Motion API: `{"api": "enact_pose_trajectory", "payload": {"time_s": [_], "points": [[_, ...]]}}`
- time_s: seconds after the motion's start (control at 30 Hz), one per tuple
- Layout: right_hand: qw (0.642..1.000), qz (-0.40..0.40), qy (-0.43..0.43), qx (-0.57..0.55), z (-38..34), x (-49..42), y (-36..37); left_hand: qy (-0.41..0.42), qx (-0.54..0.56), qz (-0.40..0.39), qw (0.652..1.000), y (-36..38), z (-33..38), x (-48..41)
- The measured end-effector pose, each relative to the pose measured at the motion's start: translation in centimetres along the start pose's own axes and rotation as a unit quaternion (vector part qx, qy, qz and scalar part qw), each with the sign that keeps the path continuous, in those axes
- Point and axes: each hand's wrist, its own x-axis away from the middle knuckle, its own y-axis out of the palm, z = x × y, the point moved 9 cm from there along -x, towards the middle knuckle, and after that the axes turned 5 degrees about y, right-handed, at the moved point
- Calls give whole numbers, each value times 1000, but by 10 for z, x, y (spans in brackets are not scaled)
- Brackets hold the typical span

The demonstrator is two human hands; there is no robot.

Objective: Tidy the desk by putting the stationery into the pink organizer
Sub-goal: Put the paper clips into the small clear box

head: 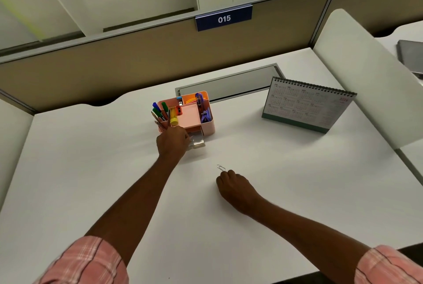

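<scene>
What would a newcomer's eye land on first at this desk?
The pink organizer stands out against the white desk near its far edge, with coloured markers stuffed in its left side. The left hand reaches to a small clear drawer pulled out at the organizer's front. The right hand, fingers curled, sits just behind a lone paper clip. A desk calendar stands to the right.

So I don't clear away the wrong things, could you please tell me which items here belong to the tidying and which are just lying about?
Part of the job: organizer, drawer, paper clip, markers, left hand, right hand.

Just lying about: calendar, laptop, sign.
</scene>
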Motion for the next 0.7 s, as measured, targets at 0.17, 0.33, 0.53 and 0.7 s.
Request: {"api": "enact_pose_trajectory", "payload": {"time_s": [0.17,0.33,0.53,0.7], "points": [[1000,-9,4,-9,4,0,1,-5,0,-5,1000,4,-3,-3],[999,-22,11,-37,6,2,4,-12,26,14,999,6,-8,-3],[980,-25,112,-166,29,2,1,14,113,130,985,-10,-6,30],[933,-41,227,-278,59,6,5,87,168,151,970,10,17,80]]}}
